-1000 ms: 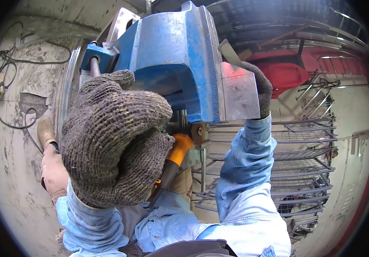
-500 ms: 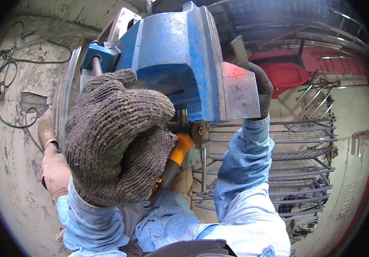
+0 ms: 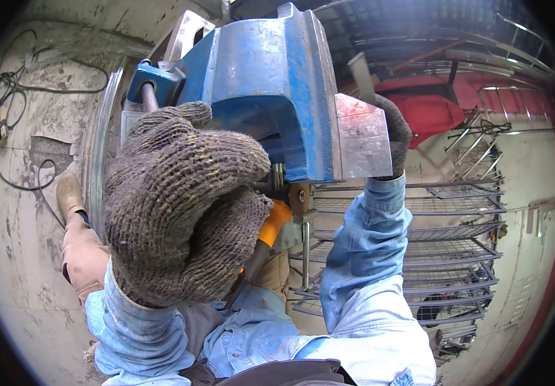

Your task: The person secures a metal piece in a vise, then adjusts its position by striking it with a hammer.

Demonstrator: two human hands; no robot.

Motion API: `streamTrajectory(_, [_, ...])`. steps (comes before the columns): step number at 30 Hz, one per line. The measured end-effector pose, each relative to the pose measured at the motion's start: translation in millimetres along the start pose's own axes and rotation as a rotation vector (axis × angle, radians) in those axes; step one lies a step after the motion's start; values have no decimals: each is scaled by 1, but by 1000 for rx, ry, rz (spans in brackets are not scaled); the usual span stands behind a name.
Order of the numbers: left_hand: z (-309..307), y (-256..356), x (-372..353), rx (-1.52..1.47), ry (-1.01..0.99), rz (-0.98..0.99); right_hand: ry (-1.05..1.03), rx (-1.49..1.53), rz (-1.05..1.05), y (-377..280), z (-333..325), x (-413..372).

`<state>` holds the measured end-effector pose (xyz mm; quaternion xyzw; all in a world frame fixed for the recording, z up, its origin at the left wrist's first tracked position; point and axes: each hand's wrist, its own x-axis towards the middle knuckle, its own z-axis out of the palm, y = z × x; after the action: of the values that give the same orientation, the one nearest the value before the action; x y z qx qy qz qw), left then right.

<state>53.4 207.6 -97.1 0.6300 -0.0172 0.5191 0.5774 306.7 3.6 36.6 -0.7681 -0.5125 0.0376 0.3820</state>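
- Curls the left hand [image 3: 187,206], in a thick knitted glove, loosely in front of the blue vise [image 3: 252,61], with a dark hollow between the folded fingers and the thumb side; cannot tell whether anything is inside.
- Reaches up with the right hand [image 3: 398,135], gloved too, behind the right edge of the metal plate [image 3: 362,145]; cannot tell how far the hidden fingers close, or how firmly on the plate.
- Shows the plate at the right side of the vise, flat face toward the camera, with a reddish patch near the top.
- Tilts the narrow metal strip [image 3: 362,76] above the plate, lower end at the right glove, upper end leaning left.
- Has the round bar [image 3: 149,96] just above the left glove, running down behind it from the vise's left side.
- Places the orange-and-black tool [image 3: 274,225] below the vise, partly hidden by the left glove.
- Shows wire racks [image 3: 419,244] and red cloth [image 3: 425,116] on the right, black cable [image 3: 20,89] on the left.
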Motion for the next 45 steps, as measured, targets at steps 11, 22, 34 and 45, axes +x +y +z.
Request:
streamTrajectory(11, [0,-3,4,41,7,49,59,-177,48,1,-1,1])
streamTrajectory(22, [3,-2,2,11,44,13,36,-31,-15,-1,1,-1])
streamTrajectory(34, [1,-3,-2,43,4,24,245,-232,-9,-6,-10,-11])
streamTrajectory(45, [1,-4,-3,46,14,33,445,-429,-35,-46,-16,-68])
